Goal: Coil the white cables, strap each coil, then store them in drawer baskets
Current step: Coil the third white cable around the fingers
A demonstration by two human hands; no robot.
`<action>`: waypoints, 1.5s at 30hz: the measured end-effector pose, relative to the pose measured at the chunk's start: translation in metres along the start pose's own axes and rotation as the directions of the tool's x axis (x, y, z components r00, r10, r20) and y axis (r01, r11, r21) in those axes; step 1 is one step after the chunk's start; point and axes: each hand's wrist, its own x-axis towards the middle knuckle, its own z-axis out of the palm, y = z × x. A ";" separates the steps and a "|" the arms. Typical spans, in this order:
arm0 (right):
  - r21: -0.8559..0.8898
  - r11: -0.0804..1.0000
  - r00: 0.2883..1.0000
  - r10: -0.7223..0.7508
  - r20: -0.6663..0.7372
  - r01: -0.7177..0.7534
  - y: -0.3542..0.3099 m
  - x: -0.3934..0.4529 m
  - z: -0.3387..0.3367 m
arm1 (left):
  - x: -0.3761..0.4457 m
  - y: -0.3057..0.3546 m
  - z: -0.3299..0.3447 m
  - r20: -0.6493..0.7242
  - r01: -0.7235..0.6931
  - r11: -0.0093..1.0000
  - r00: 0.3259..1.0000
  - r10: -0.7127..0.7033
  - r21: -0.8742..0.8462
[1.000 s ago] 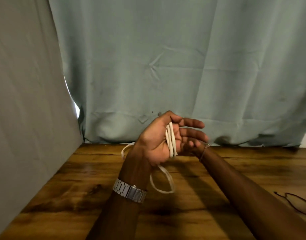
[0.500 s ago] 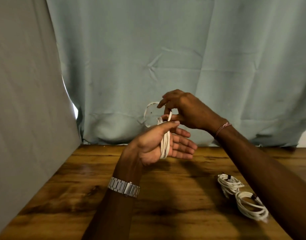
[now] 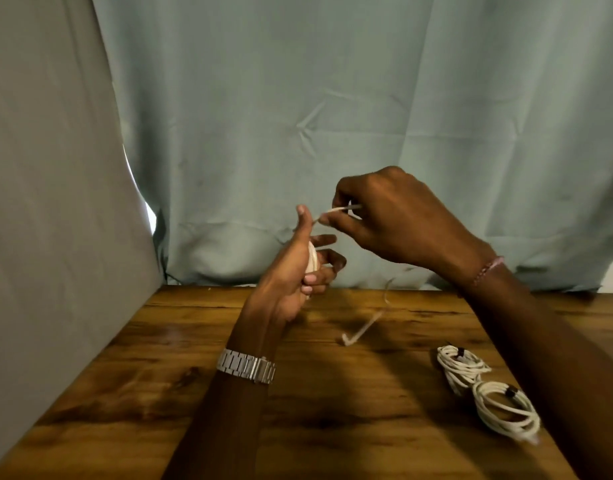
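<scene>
While the left hand point(image 3: 291, 271) curls its lower fingers point(image 3: 324, 277) round the white cable coil point(image 3: 312, 263), thumb up and index straight, the right hand point(image 3: 388, 216) pinches the cable's free run point(image 3: 336, 211) just above it. Loose tail point(image 3: 362, 329) drops to the tabletop point(image 3: 332, 427), motion-blurred. Two finished strapped coils point(image 3: 488, 393) lie touching on the tabletop's right side, under the right forearm. Metal watch point(image 3: 246, 367) on left wrist.
</scene>
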 end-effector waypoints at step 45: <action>-0.152 0.970 0.969 -0.157 0.191 0.187 0.002 0.030 0.035 | -0.019 0.017 0.008 0.126 0.101 0.993 0.986 -0.107 0.055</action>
